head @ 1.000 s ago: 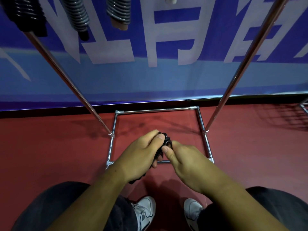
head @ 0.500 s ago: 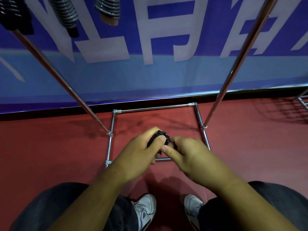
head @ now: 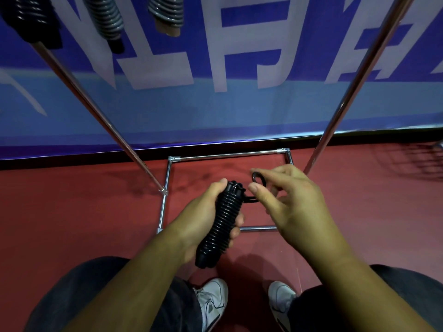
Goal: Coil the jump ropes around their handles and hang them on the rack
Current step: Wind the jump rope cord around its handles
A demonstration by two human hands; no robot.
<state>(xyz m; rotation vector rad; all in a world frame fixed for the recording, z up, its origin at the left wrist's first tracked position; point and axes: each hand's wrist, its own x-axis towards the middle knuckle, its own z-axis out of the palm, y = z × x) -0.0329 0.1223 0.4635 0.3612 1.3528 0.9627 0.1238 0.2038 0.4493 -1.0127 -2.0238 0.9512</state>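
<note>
While the left hand (head: 203,219) wraps its fingers around a black jump rope bundle (head: 221,221), the rope sits wound in tight turns along the handles, tilted so its top leans away from the person and its lower end points down toward the shoes. The thumb lies along the near-left side of the coil and the fingertips curl round the right side, so this hand is clamped firmly on the bundle. Just to the right, the right hand (head: 292,202) pinches a small black loop of rope (head: 259,179) between thumb and forefinger; the loop runs back to the top of the coil, though whether it is a free end or a tucked turn is hard to tell at this angle. The other fingers of that hand are loosely spread.

Both hands hover above the chrome base frame of the rack (head: 227,155), which rests on the red floor (head: 72,212). Two slanted chrome poles rise from that base, one on the left (head: 96,109) and one on the right (head: 354,75). At the top left, three already coiled ropes (head: 107,17) hang near the upper edge of the view, one black and two grey. A blue banner with white characters (head: 239,56) stands behind. White shoes (head: 213,298) and dark trousers show at the bottom.
</note>
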